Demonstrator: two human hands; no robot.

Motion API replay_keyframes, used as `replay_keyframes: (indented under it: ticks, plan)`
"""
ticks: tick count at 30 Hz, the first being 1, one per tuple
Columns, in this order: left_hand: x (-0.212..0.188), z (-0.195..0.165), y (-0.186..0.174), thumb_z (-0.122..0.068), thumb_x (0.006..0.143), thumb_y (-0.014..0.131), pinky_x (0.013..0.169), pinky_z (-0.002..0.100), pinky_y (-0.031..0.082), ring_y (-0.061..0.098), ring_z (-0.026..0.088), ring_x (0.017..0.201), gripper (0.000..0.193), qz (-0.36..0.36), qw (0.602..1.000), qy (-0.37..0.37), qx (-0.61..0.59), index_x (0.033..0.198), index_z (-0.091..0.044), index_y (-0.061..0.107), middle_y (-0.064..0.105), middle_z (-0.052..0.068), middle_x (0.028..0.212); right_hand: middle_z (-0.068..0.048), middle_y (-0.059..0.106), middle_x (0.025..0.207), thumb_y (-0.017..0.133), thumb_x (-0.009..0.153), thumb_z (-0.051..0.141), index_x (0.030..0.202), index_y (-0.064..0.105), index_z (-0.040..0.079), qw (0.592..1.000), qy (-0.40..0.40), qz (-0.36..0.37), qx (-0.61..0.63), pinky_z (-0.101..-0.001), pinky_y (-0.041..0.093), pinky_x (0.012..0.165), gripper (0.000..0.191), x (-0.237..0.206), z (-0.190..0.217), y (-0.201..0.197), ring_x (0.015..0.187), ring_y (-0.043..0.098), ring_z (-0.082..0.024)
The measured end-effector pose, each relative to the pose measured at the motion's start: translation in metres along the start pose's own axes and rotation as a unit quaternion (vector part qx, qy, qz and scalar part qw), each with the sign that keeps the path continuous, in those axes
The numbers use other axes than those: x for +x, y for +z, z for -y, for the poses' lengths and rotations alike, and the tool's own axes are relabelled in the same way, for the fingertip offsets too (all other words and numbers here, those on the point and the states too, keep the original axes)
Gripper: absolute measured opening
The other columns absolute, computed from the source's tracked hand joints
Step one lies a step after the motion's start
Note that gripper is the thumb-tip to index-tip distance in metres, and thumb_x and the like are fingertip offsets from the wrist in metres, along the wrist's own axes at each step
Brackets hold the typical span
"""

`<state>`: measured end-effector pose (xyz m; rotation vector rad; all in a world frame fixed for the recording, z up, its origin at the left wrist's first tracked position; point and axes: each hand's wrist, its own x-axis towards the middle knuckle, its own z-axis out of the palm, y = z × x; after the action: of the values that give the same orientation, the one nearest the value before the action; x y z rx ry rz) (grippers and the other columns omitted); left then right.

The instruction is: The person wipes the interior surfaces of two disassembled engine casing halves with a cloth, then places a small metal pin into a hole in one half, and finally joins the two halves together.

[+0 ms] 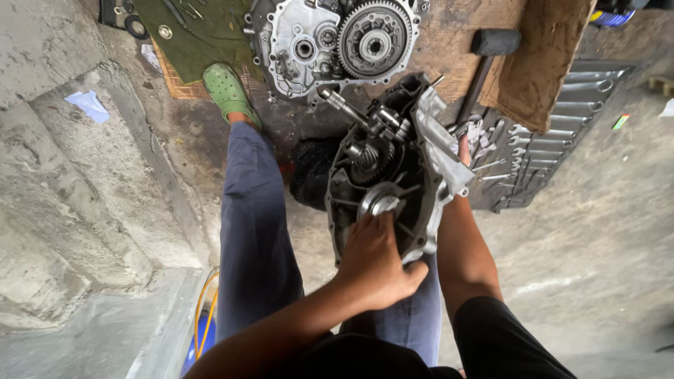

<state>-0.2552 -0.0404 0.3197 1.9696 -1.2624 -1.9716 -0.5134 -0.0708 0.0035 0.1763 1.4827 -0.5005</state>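
Note:
A grey cast-metal gearbox housing [428, 140] with gears and a shaft inside rests tilted on my lap. My left hand [378, 261] lies on its near side, fingers around a round silver bearing hub [380, 201]. My right hand [464, 149] reaches behind the housing's right edge and grips it; only fingertips show. A steel shaft [342, 105] sticks out of the top left of the housing.
On the floor ahead lies a second gearbox half [298, 45] with a large toothed gear [374, 38]. A rubber mallet [484, 63], a wooden board [544, 56] and a tray of wrenches [540, 151] sit to the right. My green clog [228, 91] rests by a green cloth [193, 31].

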Motion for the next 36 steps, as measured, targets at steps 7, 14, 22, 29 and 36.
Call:
replay_keyframes:
  ticks: [7, 14, 22, 29, 36]
  plan:
    - [0.022, -0.017, -0.017, -0.049, 0.082, 0.067, 0.108, 0.053, 0.041, 0.054, 0.05, 0.121, 0.088, 0.063, 0.997, -0.029, 0.025, 0.131, 0.02, 0.041, 0.057, 0.037, 0.123, -0.016, 0.068, 0.12, 0.045, 0.1, 0.045, 0.129, 0.063, 0.004, 1.0, -0.012, -0.007, 0.028, -0.0484, 0.055, 0.095, 0.054, -0.003, -0.006, -0.006, 0.107, 0.067, -0.032]
    - [0.061, -0.008, -0.045, -0.051, 0.079, 0.065, 0.1, 0.05, 0.048, 0.06, 0.042, 0.119, 0.073, 0.087, 0.995, -0.035, 0.04, 0.132, -0.002, 0.057, 0.062, 0.024, 0.129, -0.016, 0.068, 0.123, 0.044, 0.1, 0.046, 0.131, 0.062, 0.004, 0.997, -0.015, -0.012, 0.078, -0.0488, 0.054, 0.097, 0.056, -0.016, -0.024, -0.003, 0.11, 0.066, -0.032]
    - [0.118, 0.036, -0.043, -0.042, 0.075, 0.069, 0.092, 0.044, 0.054, 0.07, 0.037, 0.109, 0.063, 0.127, 0.99, -0.047, 0.042, 0.131, -0.014, 0.062, 0.073, 0.02, 0.117, -0.016, 0.067, 0.126, 0.042, 0.099, 0.048, 0.133, 0.061, 0.004, 0.993, 0.013, 0.006, 0.118, -0.0493, 0.053, 0.101, 0.058, -0.007, -0.041, -0.002, 0.114, 0.065, -0.033]
    - [0.154, 0.072, -0.005, -0.035, 0.076, 0.071, 0.086, 0.042, 0.056, 0.073, 0.035, 0.101, 0.057, 0.12, 0.993, -0.011, -0.01, 0.125, -0.007, 0.065, 0.075, 0.021, 0.111, -0.016, 0.066, 0.129, 0.041, 0.099, 0.049, 0.135, 0.06, 0.004, 0.987, 0.007, 0.018, 0.16, -0.0497, 0.052, 0.103, 0.06, 0.013, -0.055, -0.032, 0.118, 0.064, -0.033]
    - [0.241, 0.041, 0.035, -0.046, 0.076, 0.07, 0.072, 0.042, 0.055, 0.071, 0.028, 0.079, 0.052, 0.211, 0.969, -0.014, 0.126, 0.107, -0.005, 0.074, 0.076, 0.017, 0.091, -0.016, 0.065, 0.132, 0.04, 0.099, 0.05, 0.137, 0.058, 0.005, 0.968, 0.004, 0.106, 0.226, -0.0501, 0.051, 0.106, 0.062, 0.023, -0.072, -0.025, 0.121, 0.063, -0.033]
